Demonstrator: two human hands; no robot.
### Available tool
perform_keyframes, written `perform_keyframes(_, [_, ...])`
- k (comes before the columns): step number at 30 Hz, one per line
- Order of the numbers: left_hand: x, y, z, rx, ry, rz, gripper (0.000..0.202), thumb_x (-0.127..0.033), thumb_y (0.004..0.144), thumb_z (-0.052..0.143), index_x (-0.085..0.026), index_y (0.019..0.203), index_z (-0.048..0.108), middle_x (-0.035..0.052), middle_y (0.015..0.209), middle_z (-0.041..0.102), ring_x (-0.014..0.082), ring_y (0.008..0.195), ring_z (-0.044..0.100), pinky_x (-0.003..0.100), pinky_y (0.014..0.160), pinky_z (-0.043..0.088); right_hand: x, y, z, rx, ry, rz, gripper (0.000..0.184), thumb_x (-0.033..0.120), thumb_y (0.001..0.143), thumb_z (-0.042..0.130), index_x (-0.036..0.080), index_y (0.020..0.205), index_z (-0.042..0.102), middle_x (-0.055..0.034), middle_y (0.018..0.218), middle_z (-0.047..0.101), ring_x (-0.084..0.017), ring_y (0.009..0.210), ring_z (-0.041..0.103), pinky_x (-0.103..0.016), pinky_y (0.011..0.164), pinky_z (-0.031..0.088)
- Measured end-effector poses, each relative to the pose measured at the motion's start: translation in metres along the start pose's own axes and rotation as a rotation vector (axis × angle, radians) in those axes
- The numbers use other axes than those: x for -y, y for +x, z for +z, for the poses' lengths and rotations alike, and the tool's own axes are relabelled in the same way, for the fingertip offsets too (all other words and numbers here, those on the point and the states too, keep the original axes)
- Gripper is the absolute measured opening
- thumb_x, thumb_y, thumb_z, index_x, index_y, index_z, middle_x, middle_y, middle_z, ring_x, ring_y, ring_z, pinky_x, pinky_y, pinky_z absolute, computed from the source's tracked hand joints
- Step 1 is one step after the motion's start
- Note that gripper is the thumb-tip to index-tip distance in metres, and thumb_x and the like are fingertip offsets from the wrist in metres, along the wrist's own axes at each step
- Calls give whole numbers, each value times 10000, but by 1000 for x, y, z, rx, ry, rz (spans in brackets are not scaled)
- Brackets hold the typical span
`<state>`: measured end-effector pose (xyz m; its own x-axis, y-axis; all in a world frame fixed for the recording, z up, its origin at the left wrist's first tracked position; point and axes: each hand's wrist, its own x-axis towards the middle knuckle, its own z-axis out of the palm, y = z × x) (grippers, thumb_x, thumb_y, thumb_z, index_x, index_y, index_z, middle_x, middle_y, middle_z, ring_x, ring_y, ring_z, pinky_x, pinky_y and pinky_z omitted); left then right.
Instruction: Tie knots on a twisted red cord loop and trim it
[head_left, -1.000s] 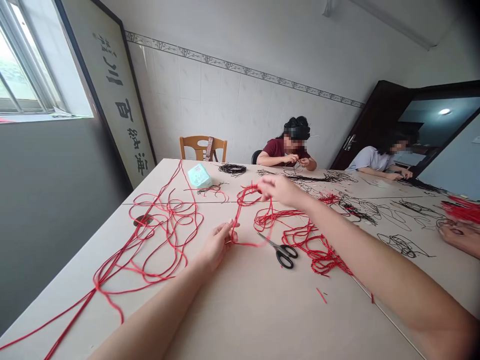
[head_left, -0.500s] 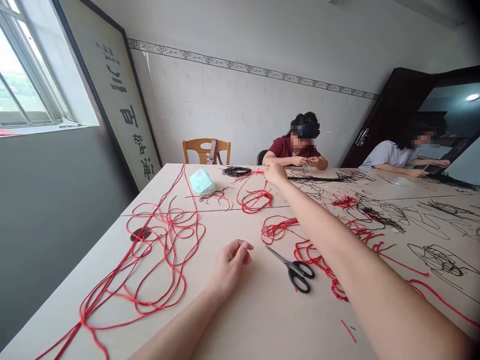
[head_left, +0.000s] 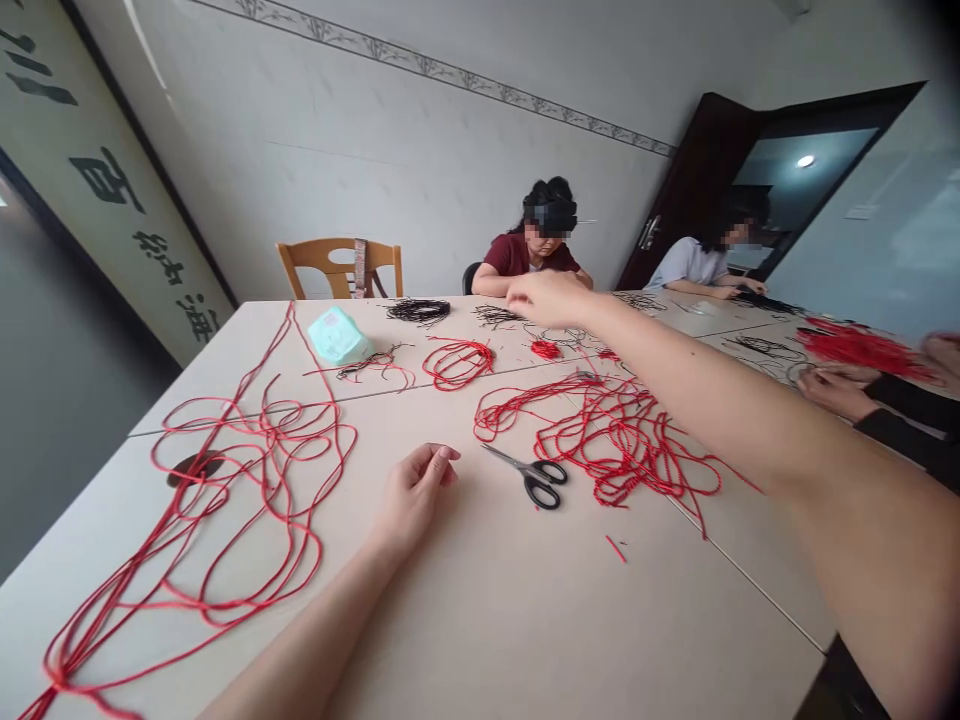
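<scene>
My left hand (head_left: 424,485) rests on the table, loosely curled with the thumb against the forefinger, and nothing shows in it. Just to its right lie scissors (head_left: 529,475) with black handles, blades slightly apart. My right hand (head_left: 551,298) is stretched out over the far part of the table, fingers loosely bent, and I see nothing held. Below it and to the left is a coil of red cord (head_left: 459,362). A tangle of red braided cord (head_left: 622,440) lies beneath my right forearm. Long loose red cords (head_left: 277,500) spread over the left side.
A pale green packet (head_left: 337,337) and a bundle of black cord (head_left: 418,310) lie at the back left. Two people (head_left: 536,240) sit across the table. Another person's hands (head_left: 836,392) are at the right, near a red cord pile (head_left: 862,348). A wooden chair (head_left: 341,265) stands behind.
The view has turned right, so things sit further left. My right hand has come away from the red cord coil at the back. My left hand stays resting beside the scissors.
</scene>
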<state>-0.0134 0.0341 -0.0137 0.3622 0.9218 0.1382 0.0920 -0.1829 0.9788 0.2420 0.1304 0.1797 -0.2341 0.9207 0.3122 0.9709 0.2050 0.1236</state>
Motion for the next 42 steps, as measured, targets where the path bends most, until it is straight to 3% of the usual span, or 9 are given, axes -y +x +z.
perform_keyframes(5, [-1,-2,1,20,64,14,371,-501,845,427,-181,893,609,11,706,575,141,711,511,254,705,396,-16,-97,29,587,156,-22,110,195,721,609,199,772,706,-7,733,679,-143,648,584,-231,598,386])
perform_keyframes(10, [-2,-4,1,21,122,31,383,-516,841,421,-185,899,606,7,707,576,143,712,513,257,707,393,-16,-163,67,390,189,81,123,212,749,599,196,826,694,-39,895,677,-180,819,593,-246,696,400])
perform_keyframes(14, [-3,-7,0,3,150,33,387,-517,842,413,-186,895,605,6,705,575,145,704,511,255,691,389,-19,-161,71,151,246,177,53,201,744,605,180,731,652,-38,862,668,-173,806,587,-246,698,402])
perform_keyframes(18, [-4,-9,0,-5,160,42,376,-508,843,418,-185,892,604,3,698,575,144,706,513,251,692,386,-51,-118,14,-218,305,360,205,175,899,343,127,958,533,-69,849,643,-134,716,561,-254,655,417])
perform_keyframes(21, [-3,-9,0,10,157,36,374,-505,843,418,-185,889,606,2,693,573,143,696,511,249,681,387,-78,-83,-58,-747,609,529,199,115,917,276,77,1075,391,-65,832,616,-64,581,518,-210,574,427])
perform_keyframes(27, [-4,-9,0,15,157,44,368,-497,846,417,-187,885,611,0,691,574,142,694,512,250,678,389,-67,-52,-167,-985,517,385,199,158,888,409,32,1037,449,-9,825,610,20,520,413,-153,569,329])
perform_keyframes(33, [-14,-12,-5,-20,119,52,364,-477,851,421,-174,946,600,31,763,600,152,722,538,271,693,425,24,-43,-148,-400,442,-11,244,260,801,591,59,932,636,-19,755,626,-57,614,501,-205,624,380])
perform_keyframes(38, [-19,-5,-21,-394,92,190,426,-403,849,464,-267,1251,427,85,1228,509,168,921,552,284,702,468,84,-46,-94,96,392,-191,180,313,750,630,180,855,691,-2,737,635,-100,620,529,-233,568,350])
perform_keyframes(42, [-17,-11,-15,-77,50,173,391,-366,878,416,-253,1251,445,93,1132,579,164,881,583,322,759,477,93,-34,-55,176,413,-191,145,290,759,597,201,822,693,4,700,632,-93,573,508,-230,537,328])
